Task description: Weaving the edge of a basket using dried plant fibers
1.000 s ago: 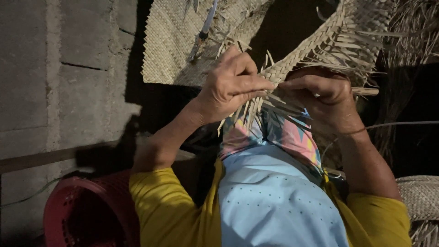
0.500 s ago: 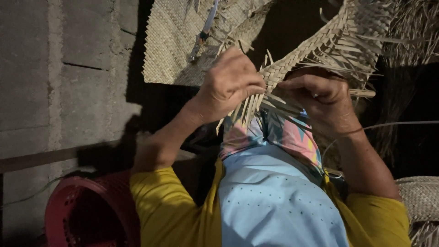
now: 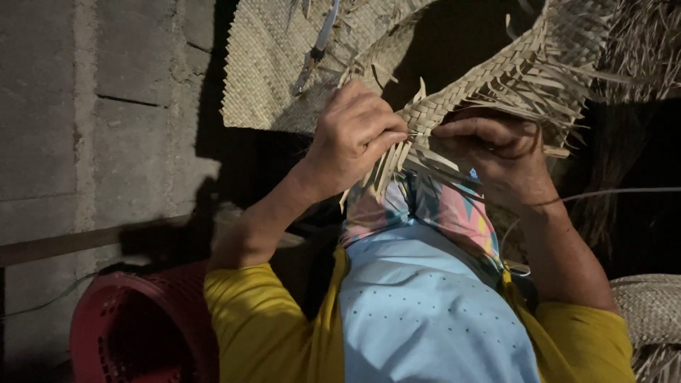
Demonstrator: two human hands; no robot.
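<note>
My left hand (image 3: 352,138) pinches loose pale straw strips (image 3: 391,164) at the edge of a woven straw piece (image 3: 496,71) held up in front of me. My right hand (image 3: 500,152) grips the same woven edge just to the right, fingers curled over the strips. The two hands are almost touching. The woven band curves up and to the right, with frayed strip ends sticking out. My yellow sleeves and light blue dotted top fill the lower part of the view.
A flat woven mat (image 3: 273,64) lies on the floor beyond my hands, with a thin tool (image 3: 319,46) on it. A red plastic basket (image 3: 135,330) sits lower left. Another woven piece (image 3: 649,308) lies at right. Concrete floor (image 3: 64,128) is left.
My left hand has shifted slightly right and down along the strips, closing tighter on them. My right hand stays on the woven edge.
</note>
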